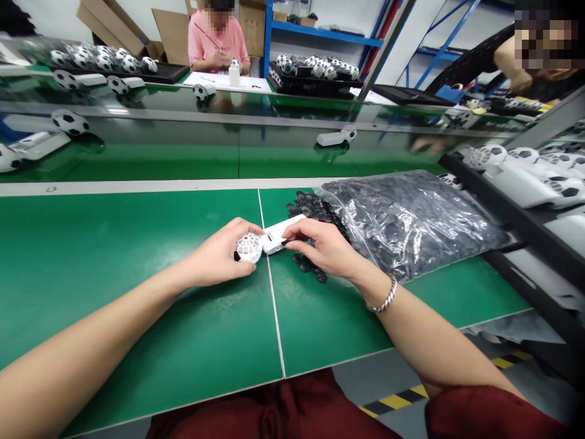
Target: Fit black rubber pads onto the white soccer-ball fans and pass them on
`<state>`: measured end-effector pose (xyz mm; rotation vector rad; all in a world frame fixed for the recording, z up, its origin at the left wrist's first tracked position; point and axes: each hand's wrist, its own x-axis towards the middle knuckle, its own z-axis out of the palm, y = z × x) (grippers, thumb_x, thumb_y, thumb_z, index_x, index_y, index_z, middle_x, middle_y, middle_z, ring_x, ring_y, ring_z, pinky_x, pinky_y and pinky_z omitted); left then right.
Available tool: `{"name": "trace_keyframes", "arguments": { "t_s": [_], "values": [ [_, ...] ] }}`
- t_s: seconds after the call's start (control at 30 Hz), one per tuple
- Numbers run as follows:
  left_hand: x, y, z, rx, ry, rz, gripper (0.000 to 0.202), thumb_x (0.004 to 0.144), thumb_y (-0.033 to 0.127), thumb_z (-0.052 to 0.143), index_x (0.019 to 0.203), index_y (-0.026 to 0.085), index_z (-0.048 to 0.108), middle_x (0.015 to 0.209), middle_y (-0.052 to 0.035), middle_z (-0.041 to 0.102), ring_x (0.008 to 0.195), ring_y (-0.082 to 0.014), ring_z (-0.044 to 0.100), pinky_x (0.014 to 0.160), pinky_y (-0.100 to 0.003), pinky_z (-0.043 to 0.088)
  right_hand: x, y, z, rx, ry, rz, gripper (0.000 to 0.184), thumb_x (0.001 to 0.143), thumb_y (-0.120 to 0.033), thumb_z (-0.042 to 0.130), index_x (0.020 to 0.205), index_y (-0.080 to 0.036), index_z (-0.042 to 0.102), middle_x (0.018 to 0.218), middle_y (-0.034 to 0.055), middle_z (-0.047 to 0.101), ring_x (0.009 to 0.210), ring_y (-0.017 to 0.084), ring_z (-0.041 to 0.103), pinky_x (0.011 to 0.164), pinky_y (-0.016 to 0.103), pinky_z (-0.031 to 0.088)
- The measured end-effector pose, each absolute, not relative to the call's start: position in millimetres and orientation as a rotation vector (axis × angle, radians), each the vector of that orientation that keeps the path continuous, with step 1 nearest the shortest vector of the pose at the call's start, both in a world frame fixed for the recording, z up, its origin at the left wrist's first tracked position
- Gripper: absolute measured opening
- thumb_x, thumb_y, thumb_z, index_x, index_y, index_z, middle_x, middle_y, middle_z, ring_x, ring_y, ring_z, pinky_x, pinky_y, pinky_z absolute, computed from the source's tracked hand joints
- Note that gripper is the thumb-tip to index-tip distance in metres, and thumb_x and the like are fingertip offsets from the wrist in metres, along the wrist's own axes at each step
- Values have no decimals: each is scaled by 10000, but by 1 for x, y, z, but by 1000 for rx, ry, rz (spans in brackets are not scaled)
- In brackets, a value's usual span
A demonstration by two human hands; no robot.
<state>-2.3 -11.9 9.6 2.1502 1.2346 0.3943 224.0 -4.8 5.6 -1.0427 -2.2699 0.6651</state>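
Observation:
Over the green table, a small white handheld fan with a ball-shaped, football-patterned head lies between my hands. My left hand is closed round the ball-shaped grille, thumb and fingers on opposite sides. At the handle, my right hand pinches a small black piece, mostly covered by the fingertips. Loose black pieces are heaped just behind and beneath my right hand. They spread from the mouth of a clear plastic bag full of dark pieces.
Behind the table runs a glossy green conveyor belt carrying finished-looking football fans. A black tray of fans stands at the right. Across the belt, a person in a pink top works by a white bottle; another person's arm reaches at far right.

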Motion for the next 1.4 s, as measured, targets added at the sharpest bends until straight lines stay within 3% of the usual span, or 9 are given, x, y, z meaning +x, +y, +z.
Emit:
{"name": "trace_keyframes", "arguments": {
  "t_s": [0.27,0.47,0.73,0.9,1.1,1.4],
  "values": [
    [-2,-12,10,2134,1219,403,465,649,254,563,1105,220,478,1094,-33,479,966,-220,508,822,-337,424,220,-5,0,-898,-2278,629,80,838,-172,517,864,-189,591,830,26,613,794,135,548,754,296,447],
    [-4,-11,8,2160,1189,416,463,650,244,559,1106,216,484,1096,-35,479,965,-218,512,812,-323,430,209,-9,-6,-814,-2252,709,76,793,-149,585,860,-183,595,804,12,630,759,121,566,722,267,468],
    [2,-15,4,2191,1146,444,440,650,249,594,1078,215,496,1074,-33,493,1008,-211,497,858,-330,422,199,-13,-9,-570,-2301,681,117,833,-116,524,857,-178,620,866,35,635,844,118,572,778,271,472],
    [7,-18,3,2227,1130,493,419,671,355,633,1045,210,510,1060,-36,513,1011,-221,497,878,-352,411,195,-16,-8,-651,-2322,648,64,794,-104,567,774,-164,556,742,8,605,710,114,545,674,251,460],
    [9,-20,1,2251,1164,533,354,691,297,593,1022,207,508,1027,-32,526,980,-218,511,856,-351,417,194,-14,-12,-790,-2195,736,159,770,-222,628,746,-177,477,707,-20,528,639,95,498,605,222,433],
    [15,-22,-5,2238,1180,691,348,649,207,591,988,188,514,966,-46,539,939,-219,509,834,-354,419,193,-13,-14,-946,-2203,693,197,767,-309,633,760,-179,485,723,-4,547,674,122,505,631,253,408]
  ]
}}
